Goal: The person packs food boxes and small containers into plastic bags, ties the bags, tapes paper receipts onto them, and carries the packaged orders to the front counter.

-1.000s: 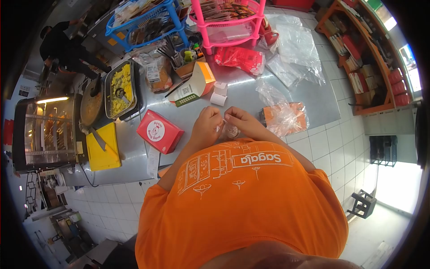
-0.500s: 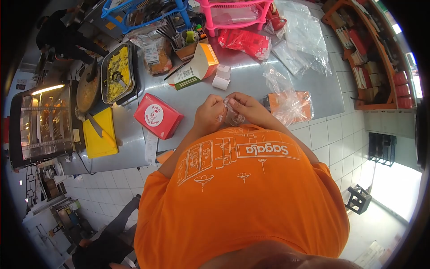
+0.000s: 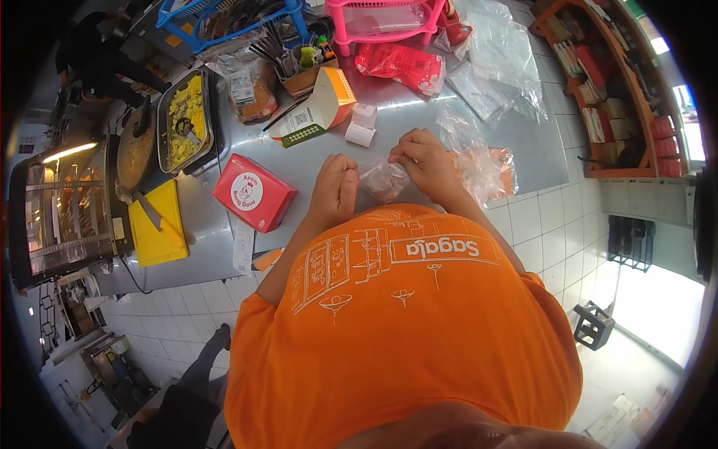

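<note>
A small clear plastic bag [image 3: 384,182] is between my hands, close to my shirt. My right hand [image 3: 425,159] is closed on its upper edge. My left hand [image 3: 336,185] is closed beside the bag's other side; what its fingers hold, if anything, is too small to tell. A red box [image 3: 254,193] with a round white label lies left of my left hand. Beyond the hands are a curled receipt [image 3: 361,133] and an open white and orange carton [image 3: 318,112]. Clear plastic over an orange packet [image 3: 486,172] lies beside my right forearm.
A steel table [image 3: 292,166] bears a yellow cutting board [image 3: 158,224] with a knife, a tray of yellow food [image 3: 185,120], a red plastic pack [image 3: 400,69] and a pink rack [image 3: 383,22]. One person stands at the upper left; another is partly visible at the lower left.
My hands have moved apart, the left one leftward and the right one rightward and up. The plastic bag shows more fully between them. The whole view has shifted slightly.
</note>
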Demonstrator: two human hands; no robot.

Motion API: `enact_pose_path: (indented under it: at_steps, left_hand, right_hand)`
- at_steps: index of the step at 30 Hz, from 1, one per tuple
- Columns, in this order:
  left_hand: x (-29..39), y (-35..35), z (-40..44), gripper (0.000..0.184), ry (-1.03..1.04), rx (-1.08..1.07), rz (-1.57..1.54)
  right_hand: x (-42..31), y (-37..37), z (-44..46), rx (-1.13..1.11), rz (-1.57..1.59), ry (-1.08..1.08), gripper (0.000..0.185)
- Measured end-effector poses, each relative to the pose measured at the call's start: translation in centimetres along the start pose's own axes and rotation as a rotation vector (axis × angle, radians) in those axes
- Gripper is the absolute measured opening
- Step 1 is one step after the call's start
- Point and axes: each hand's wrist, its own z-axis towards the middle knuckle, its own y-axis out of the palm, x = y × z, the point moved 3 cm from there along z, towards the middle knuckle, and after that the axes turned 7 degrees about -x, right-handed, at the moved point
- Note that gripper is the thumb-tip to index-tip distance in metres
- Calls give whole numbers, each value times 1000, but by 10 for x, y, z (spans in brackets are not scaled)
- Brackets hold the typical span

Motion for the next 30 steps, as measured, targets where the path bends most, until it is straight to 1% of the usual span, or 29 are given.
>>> enact_pose_path:
  at_steps: [2,3,5,6,8,9,11,12,15,18,20,23,26,27,30]
  left_hand:
    - [-15,5,-16,27,-200,16,-188]
    - [-23,7,-23,28,-299,26,-281]
    - [-34,6,-32,28,-285,110,-227]
    - [-37,3,-35,28,-279,152,-199]
    - [-36,-5,-34,28,-480,101,-205]
    - [-34,-9,-32,29,-579,76,-207]
    - [-21,-5,-17,31,-501,96,-170]
    - [-16,0,-10,33,-459,105,-151]
    - [-13,10,5,34,-463,81,-147]
    - [-18,9,18,30,-362,-135,42]
    - [-19,7,20,28,-335,-186,79]
    - [-15,8,21,27,-276,-209,107]
    - [-4,7,24,26,-264,-215,152]
    - [-1,7,24,26,-268,-222,172]
    - [-2,4,24,25,-186,-199,201]
  right_hand:
    - [12,8,-3,-8,43,42,5]
    - [16,8,-4,-20,108,98,6]
    - [26,7,-8,-43,241,212,8]
    - [32,2,-9,-71,291,310,9]
    - [40,-12,-7,-131,387,504,12]
    - [36,-11,-6,-160,389,450,13]
    - [27,-8,0,-208,387,336,15]
    - [20,-6,4,-228,375,321,14]
    - [5,-4,10,-267,349,270,12]
    - [6,-7,9,-259,334,218,13]
    - [1,-16,9,-240,291,183,14]
    - [-17,-29,16,-228,171,78,17]
    - [-25,-41,27,-182,-40,-139,18]
    - [-25,-40,27,-189,-46,-135,17]
    - [-25,-38,30,-193,-73,-109,15]
